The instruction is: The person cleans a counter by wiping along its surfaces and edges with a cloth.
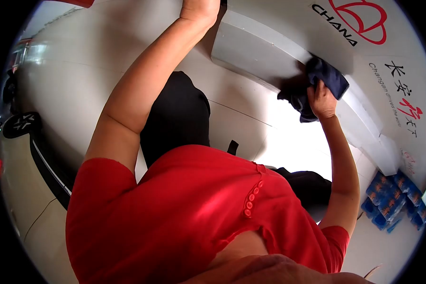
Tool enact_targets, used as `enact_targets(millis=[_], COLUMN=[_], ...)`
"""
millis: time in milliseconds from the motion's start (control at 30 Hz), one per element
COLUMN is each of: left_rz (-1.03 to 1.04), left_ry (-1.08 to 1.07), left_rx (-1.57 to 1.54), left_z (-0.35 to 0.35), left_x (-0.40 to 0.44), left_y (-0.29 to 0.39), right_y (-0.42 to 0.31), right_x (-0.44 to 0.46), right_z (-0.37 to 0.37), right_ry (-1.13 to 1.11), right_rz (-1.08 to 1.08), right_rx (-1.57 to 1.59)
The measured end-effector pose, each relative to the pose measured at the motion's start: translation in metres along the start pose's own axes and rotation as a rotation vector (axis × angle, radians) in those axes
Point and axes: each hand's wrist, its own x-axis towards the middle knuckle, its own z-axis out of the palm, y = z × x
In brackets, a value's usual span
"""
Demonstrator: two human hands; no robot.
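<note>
My right hand (323,100) is closed around a dark navy cloth (327,78), which hangs in loose folds below the fingers. The cloth lies against the grey ledge (251,49) at the base of a white panel (369,61) with red and black lettering. At the top edge of the view is my left hand (201,8), near the ledge's far end. Its fingers are cut off by the frame, so what they touch is hidden.
Pale floor tiles (236,118) run beneath me, with bright glare near the ledge. Blue patterned packages (388,196) sit on the floor at right, by the panel's end. On the left stands a long black object with a white stripe (49,163), and a thin cable lies nearby.
</note>
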Motion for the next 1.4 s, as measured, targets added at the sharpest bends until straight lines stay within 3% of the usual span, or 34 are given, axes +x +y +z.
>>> enact_targets(millis=[233,300,333,367,400,433,467,500,533,567,633,700,767,833,900,967,1033,1167,1233,1400], left_rz=[0.001,0.038,0.059,0.066,0.065,0.101,0.104,0.112,0.1,0.123,0.1,0.112,0.048,0.033,0.03,0.045,0.059,0.065,0.09,0.092], left_ry=[0.037,0.104,0.066,0.064,0.088,0.104,0.089,0.073,0.136,0.094,0.06,0.109,0.139,0.156,0.157,0.165,0.148,0.156,0.127,0.052], left_rx=[-0.045,0.065,0.047,0.078,0.116,0.133,0.163,0.193,0.252,0.287,0.277,0.348,0.296,0.284,0.301,0.356,0.368,0.434,0.453,0.57], left_z=[0.001,-0.004,-0.002,-0.006,-0.009,0.0,-0.01,-0.015,0.011,-0.02,-0.006,-0.001,0.004,0.004,0.006,0.005,0.005,0.01,-0.001,-0.037], left_x=[-0.001,0.0,0.005,0.006,0.006,0.004,0.007,0.008,-0.009,0.004,-0.004,-0.006,-0.006,-0.005,-0.005,-0.004,-0.004,-0.006,-0.008,-0.002], left_y=[0.0,-0.007,-0.01,-0.009,-0.011,-0.009,-0.013,-0.015,0.008,-0.015,-0.003,0.001,0.008,0.007,0.016,0.015,0.014,0.012,0.003,-0.031], right_y=[-0.097,-0.135,-0.148,-0.164,-0.172,-0.172,-0.167,-0.16,-0.15,-0.134,-0.104,-0.072,-0.03,0.006,0.034,0.07,0.104,0.161,0.188,0.241], right_x=[0.084,0.112,0.128,0.145,0.152,0.158,0.159,0.157,0.146,0.137,0.113,0.085,0.047,0.015,-0.01,-0.049,-0.081,-0.144,-0.166,-0.207], right_z=[0.031,0.047,0.042,0.045,0.051,0.051,0.049,0.044,0.043,0.042,0.02,0.001,0.002,-0.01,-0.029,-0.032,-0.038,-0.051,-0.056,-0.073], right_ry=[0.102,0.22,-0.042,-0.333,-0.147,-0.02,-0.13,-0.236,-0.035,-0.035,-0.045,-0.326,-0.107,-0.204,-0.479,-0.061,-0.133,-0.006,-0.225,0.123], right_rz=[-0.047,-0.059,0.015,0.209,0.008,-0.07,-0.098,-0.125,-0.154,-0.13,-0.157,-0.064,-0.099,-0.029,0.215,0.028,0.17,0.468,0.879,0.997], right_rx=[0.134,0.164,0.217,0.487,0.171,0.119,0.108,0.099,0.125,0.107,0.11,0.102,0.053,0.033,-0.006,-0.151,-0.186,-0.257,-0.252,-0.267])
